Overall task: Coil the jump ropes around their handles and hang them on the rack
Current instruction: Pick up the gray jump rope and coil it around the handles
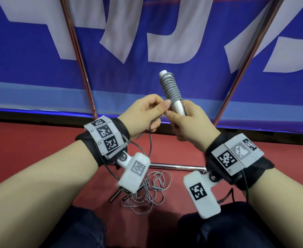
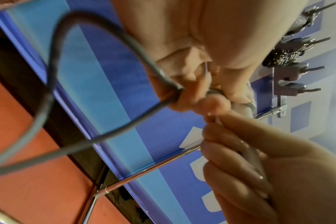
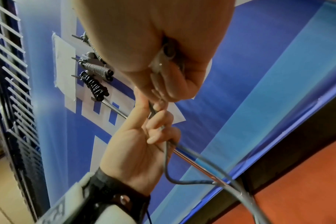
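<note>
- Head view is showing the right hand point(image 1: 188, 120) gripping the bare lower end of a white handle point(image 1: 172, 93), tilted upright at chest height, with grey rope point(image 1: 150, 140) coiled round its upper part.
- Left hand point(image 1: 145, 113) is pinching the rope just beside the handle; the loose rest is lying tangled on the red floor point(image 1: 39, 140).
- Rope is looking thin, limp and springy, so turns are likely slipping unless tension is kept close to the handle.
- Right wrist view is showing coiled ropes point(image 3: 95, 86) hanging on the rack point(image 3: 64, 68).

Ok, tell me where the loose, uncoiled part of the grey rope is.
Head view: the loose grey rope lies tangled on the red floor, below the left hand, beside a chrome rack bar.
</note>
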A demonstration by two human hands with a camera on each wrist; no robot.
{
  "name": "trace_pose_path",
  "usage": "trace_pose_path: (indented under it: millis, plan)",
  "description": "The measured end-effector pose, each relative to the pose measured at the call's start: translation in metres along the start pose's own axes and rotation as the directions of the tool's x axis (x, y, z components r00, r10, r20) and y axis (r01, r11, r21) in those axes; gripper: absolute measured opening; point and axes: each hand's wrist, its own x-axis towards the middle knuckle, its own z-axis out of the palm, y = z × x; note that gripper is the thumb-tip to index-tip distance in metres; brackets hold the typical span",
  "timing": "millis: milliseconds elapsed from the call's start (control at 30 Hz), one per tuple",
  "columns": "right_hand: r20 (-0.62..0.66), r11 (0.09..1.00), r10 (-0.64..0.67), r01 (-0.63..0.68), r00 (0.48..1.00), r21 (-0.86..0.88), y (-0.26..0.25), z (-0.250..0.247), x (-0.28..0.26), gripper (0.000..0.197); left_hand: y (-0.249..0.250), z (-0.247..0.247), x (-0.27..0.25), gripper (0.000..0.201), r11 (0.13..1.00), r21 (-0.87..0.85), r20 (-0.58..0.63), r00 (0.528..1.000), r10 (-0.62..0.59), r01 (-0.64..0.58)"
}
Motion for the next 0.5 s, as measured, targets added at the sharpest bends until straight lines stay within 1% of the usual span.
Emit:
trace_pose_path:
  millis: [67, 133, 200, 267, 300, 333, 400, 433, 500]
  plan:
    - [0.03, 0.995, 0.036, -0.039, 0.999, 0.089, -0.003, -0.002, -0.001, 0.017, 0.001, -0.002, 0.001, 0.025, 0.998, 0.047, 0.011, 1.0, 0.029, -0.029]
    - [0.098, 0.983, 0.056, -0.072, 0.994, 0.17, -0.005, -0.003, -0.002, 0.018, 0.0, -0.002, 0.0, 0.033, 0.995, 0.097, 0.011, 1.0, 0.026, -0.027]
    - [0.176, 0.966, 0.056, -0.099, 0.983, 0.241, -0.009, -0.003, -0.005, 0.018, -0.002, 0.0, 0.001, 0.042, 0.992, 0.13, -0.018, 1.0, 0.012, -0.01]
    - [0.227, 0.948, 0.062, -0.128, 0.972, 0.293, -0.011, -0.003, -0.009, 0.02, -0.004, -0.001, 0.003, 0.047, 0.992, 0.125, -0.072, 0.997, 0.008, 0.001]
    - [0.249, 0.935, 0.067, -0.148, 0.966, 0.322, -0.013, -0.004, -0.01, 0.021, -0.005, -0.002, 0.004, 0.048, 0.992, 0.126, -0.091, 0.996, 0.017, -0.005]
    - [0.281, 0.918, 0.075, -0.176, 0.957, 0.355, -0.015, -0.005, -0.012, 0.02, -0.004, -0.002, 0.004, 0.045, 0.992, 0.128, -0.091, 0.995, 0.029, -0.017]
    - [0.359, 0.881, 0.097, -0.247, 0.928, 0.403, -0.019, -0.007, -0.015, 0.018, 0.0, -0.002, 0.003, 0.036, 0.992, 0.121, -0.051, 0.997, 0.05, -0.043]
    - [0.387, 0.869, 0.106, -0.275, 0.916, 0.411, -0.02, -0.008, -0.016, 0.016, 0.002, -0.002, 0.002, 0.037, 0.991, 0.123, -0.038, 0.998, 0.056, -0.051]
    - [0.4, 0.88, 0.117, -0.282, 0.909, 0.383, -0.022, -0.007, -0.015, 0.01, 0.007, -0.001, 0.0, 0.035, 0.988, 0.144, -0.064, 0.996, 0.064, -0.054]
